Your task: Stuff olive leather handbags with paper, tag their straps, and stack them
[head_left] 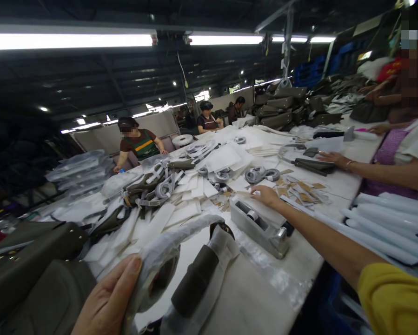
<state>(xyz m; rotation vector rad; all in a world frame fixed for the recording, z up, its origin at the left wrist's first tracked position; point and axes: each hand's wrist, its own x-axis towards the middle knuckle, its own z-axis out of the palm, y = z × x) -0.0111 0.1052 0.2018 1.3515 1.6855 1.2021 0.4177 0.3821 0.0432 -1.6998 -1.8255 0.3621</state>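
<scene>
My left hand (109,298), at the bottom left, is closed on a curved strap (184,232) wrapped in clear plastic film. The strap bends in a loop towards a dark round fitting. Beside it lies a dark olive cylindrical piece (196,279), partly sleeved in plastic. My right hand (267,196) reaches across a grey tape dispenser (261,225) with its fingers stretched out. Those fingertips are near or on a thin white sheet (243,194) at the dispenser's far side; I see no grip on it.
White sheets (222,158), rolled straps (255,175) and brown card pieces (301,190) cover the table. Olive bags (30,265) are heaped at left, more (281,102) at the back. White rolls (386,223) lie right. A co-worker's hand (336,159) touches olive pieces; other people work across the table.
</scene>
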